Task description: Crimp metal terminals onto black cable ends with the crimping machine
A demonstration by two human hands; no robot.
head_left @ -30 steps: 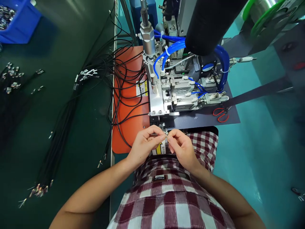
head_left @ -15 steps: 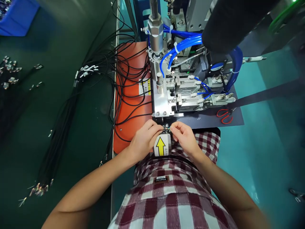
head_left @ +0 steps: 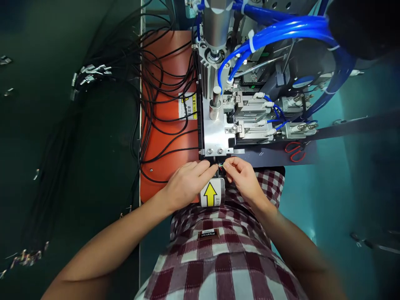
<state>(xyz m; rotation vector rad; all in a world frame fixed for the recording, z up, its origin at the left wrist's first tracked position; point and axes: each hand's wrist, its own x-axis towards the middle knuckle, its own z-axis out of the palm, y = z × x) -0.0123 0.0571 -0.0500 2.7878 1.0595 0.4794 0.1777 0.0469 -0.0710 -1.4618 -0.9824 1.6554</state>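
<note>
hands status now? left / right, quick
Left hand: fingers pinched on a small wire end at the machine's front edge.
Right hand: fingers pinched on the same wire end.

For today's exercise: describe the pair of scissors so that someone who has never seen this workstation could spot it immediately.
Start at the metal machine with blue hoses in the middle. Follow its dark base plate to the right front corner, beyond the person's right hand. The scissors lie flat there, the only thing with red loop handles among grey metal parts.
</note>
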